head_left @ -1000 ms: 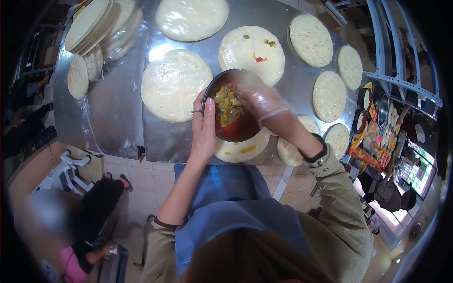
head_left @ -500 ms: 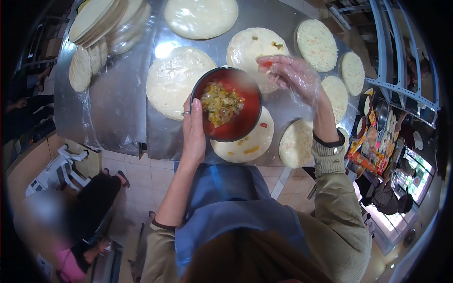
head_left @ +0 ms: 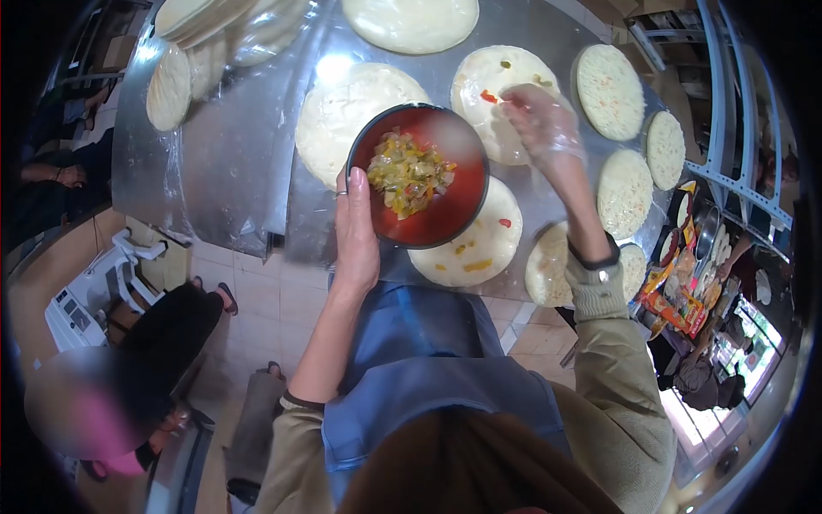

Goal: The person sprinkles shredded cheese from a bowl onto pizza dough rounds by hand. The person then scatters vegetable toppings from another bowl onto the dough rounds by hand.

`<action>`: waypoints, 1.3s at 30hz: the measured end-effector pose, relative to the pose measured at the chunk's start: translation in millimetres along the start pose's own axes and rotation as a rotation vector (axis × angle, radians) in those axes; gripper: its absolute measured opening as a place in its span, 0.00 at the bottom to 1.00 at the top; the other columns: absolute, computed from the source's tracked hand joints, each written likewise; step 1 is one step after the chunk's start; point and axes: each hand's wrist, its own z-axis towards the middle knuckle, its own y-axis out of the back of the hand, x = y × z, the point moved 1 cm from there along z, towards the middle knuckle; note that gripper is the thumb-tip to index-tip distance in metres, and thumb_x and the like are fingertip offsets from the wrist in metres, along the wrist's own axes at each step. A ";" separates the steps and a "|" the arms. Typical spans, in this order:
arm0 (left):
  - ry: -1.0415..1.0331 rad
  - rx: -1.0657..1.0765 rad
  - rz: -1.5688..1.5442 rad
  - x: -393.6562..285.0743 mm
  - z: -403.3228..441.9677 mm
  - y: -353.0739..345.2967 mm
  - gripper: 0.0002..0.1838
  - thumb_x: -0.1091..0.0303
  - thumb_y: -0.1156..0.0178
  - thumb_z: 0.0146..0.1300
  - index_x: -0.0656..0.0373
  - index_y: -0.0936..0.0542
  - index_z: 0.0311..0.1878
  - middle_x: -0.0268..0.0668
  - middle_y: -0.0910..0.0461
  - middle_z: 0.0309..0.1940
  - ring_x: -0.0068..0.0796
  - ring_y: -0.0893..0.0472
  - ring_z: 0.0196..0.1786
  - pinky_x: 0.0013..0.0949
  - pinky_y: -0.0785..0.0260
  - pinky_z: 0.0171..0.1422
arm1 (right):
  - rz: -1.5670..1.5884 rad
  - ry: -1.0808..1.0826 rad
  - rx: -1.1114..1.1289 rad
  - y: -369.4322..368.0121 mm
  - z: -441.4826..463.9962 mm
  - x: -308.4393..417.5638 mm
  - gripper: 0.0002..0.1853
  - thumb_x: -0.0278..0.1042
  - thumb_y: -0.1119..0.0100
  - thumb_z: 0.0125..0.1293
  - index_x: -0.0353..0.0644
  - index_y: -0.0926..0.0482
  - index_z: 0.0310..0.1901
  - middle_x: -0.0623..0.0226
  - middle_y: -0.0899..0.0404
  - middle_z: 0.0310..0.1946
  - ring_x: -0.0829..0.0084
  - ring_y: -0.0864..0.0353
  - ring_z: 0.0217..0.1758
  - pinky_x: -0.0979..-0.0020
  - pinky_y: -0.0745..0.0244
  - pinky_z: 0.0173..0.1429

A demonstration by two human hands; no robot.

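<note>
My left hand (head_left: 356,231) grips a round bowl (head_left: 462,201), dark outside and red inside, by its near-left rim. Chopped peppers (head_left: 409,176), green, yellow and red, lie heaped in it. My right hand (head_left: 539,120), in a thin clear plastic glove, is over a flat dough round (head_left: 488,137); its fingers are bunched and somewhat blurred, so what they hold is hidden. A red pepper piece (head_left: 487,96) and green bits lie on that round. Partly under the bowl, another dough round (head_left: 492,218) carries yellow strips and a red piece.
More dough rounds (head_left: 321,128) lie on the metal table (head_left: 218,163), some speckled (head_left: 610,90) along its right side. Stacked rounds (head_left: 193,17) stand at the far left. Blue metal shelving (head_left: 738,171) rises at right. A person (head_left: 171,343) is at the lower left.
My right hand has moved slightly right and over the dough round, where a red pepper piece now shows. My left hand still holds the bowl. The whole view has shifted a little.
</note>
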 end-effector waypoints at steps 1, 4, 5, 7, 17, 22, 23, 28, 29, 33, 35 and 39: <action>0.013 0.015 0.013 -0.2 0.0 0.0 0.29 0.48 0.61 0.75 0.65 0.38 0.66 0.43 0.33 0.61 0.30 0.34 0.63 0.33 0.44 0.70 | 0.004 -0.019 0.015 10.0 -5.6 13.2 0.08 0.30 0.40 0.64 0.41 0.21 0.44 0.58 0.19 0.34 0.67 0.18 0.33 0.70 0.24 0.36; -0.005 0.028 0.055 0.3 0.2 -5.3 0.30 0.48 0.61 0.75 0.65 0.39 0.67 0.44 0.33 0.61 0.30 0.34 0.63 0.33 0.43 0.69 | 0.392 -0.018 0.192 23.1 -28.4 61.9 0.10 0.30 0.41 0.64 0.39 0.21 0.45 0.56 0.19 0.34 0.62 0.18 0.36 0.66 0.23 0.41; -0.015 0.039 0.053 2.2 0.7 -7.2 0.31 0.48 0.61 0.75 0.66 0.40 0.67 0.46 0.34 0.61 0.31 0.34 0.64 0.34 0.43 0.69 | 0.279 0.080 0.220 19.3 -34.3 70.2 0.11 0.29 0.41 0.64 0.38 0.21 0.47 0.55 0.19 0.36 0.59 0.18 0.39 0.65 0.23 0.43; -0.046 0.046 0.103 0.4 -0.8 -13.9 0.31 0.48 0.61 0.75 0.67 0.41 0.67 0.46 0.33 0.61 0.32 0.34 0.64 0.34 0.43 0.69 | 0.048 0.273 0.274 8.7 -42.7 83.1 0.13 0.29 0.42 0.64 0.37 0.23 0.49 0.53 0.20 0.39 0.54 0.19 0.44 0.61 0.23 0.48; -0.060 0.054 0.218 -1.1 -6.3 -28.9 0.31 0.50 0.59 0.75 0.66 0.43 0.68 0.48 0.33 0.61 0.33 0.33 0.63 0.33 0.41 0.68 | 0.241 -0.046 0.428 -11.3 -41.3 77.8 0.12 0.29 0.42 0.64 0.38 0.23 0.48 0.58 0.19 0.37 0.63 0.19 0.37 0.66 0.24 0.42; -0.009 0.072 0.095 3.6 -4.1 -30.7 0.31 0.49 0.60 0.75 0.66 0.42 0.68 0.47 0.33 0.60 0.32 0.32 0.63 0.33 0.41 0.68 | 0.693 -0.438 0.552 13.5 -35.1 74.7 0.09 0.30 0.45 0.67 0.40 0.20 0.47 0.71 0.19 0.37 0.82 0.22 0.32 0.79 0.27 0.33; -0.007 0.075 0.085 3.6 -3.9 -31.6 0.31 0.49 0.60 0.75 0.67 0.42 0.68 0.47 0.33 0.60 0.32 0.32 0.63 0.33 0.41 0.68 | 0.797 -0.440 0.550 12.6 -36.4 66.8 0.10 0.31 0.45 0.68 0.39 0.21 0.48 0.70 0.20 0.38 0.82 0.22 0.32 0.80 0.28 0.33; -0.037 0.087 0.129 3.2 -4.4 -33.4 0.31 0.50 0.59 0.75 0.67 0.42 0.68 0.46 0.32 0.60 0.31 0.32 0.63 0.33 0.41 0.68 | 1.075 -0.542 0.501 22.7 -41.8 71.6 0.13 0.31 0.44 0.67 0.36 0.24 0.50 0.65 0.19 0.39 0.81 0.22 0.34 0.83 0.27 0.34; -0.033 0.088 0.128 3.1 -4.7 -34.2 0.30 0.50 0.59 0.75 0.67 0.42 0.68 0.46 0.32 0.60 0.31 0.32 0.63 0.33 0.41 0.68 | 1.087 -0.550 0.499 24.9 -43.0 73.4 0.13 0.31 0.44 0.67 0.36 0.25 0.50 0.64 0.20 0.39 0.80 0.22 0.35 0.82 0.27 0.35; -0.014 0.090 0.106 3.7 -5.5 -36.2 0.30 0.50 0.59 0.75 0.67 0.42 0.68 0.46 0.32 0.60 0.31 0.32 0.63 0.33 0.41 0.68 | 1.114 -0.550 0.525 23.7 -44.5 68.2 0.14 0.31 0.42 0.68 0.37 0.22 0.53 0.69 0.20 0.39 0.81 0.21 0.35 0.81 0.24 0.36; -0.008 0.089 0.095 4.7 -5.4 -36.2 0.30 0.50 0.59 0.75 0.67 0.42 0.68 0.46 0.33 0.60 0.31 0.33 0.63 0.33 0.42 0.69 | 1.139 -0.551 0.514 21.4 -45.4 64.1 0.13 0.30 0.41 0.67 0.35 0.24 0.50 0.65 0.20 0.39 0.80 0.22 0.36 0.81 0.25 0.38; 0.001 0.071 0.095 4.1 -6.6 -35.1 0.30 0.51 0.59 0.75 0.66 0.42 0.68 0.46 0.33 0.61 0.31 0.33 0.64 0.32 0.42 0.69 | 1.124 -0.490 0.503 19.1 -44.7 54.0 0.11 0.28 0.41 0.66 0.33 0.24 0.47 0.63 0.20 0.38 0.78 0.23 0.37 0.79 0.26 0.40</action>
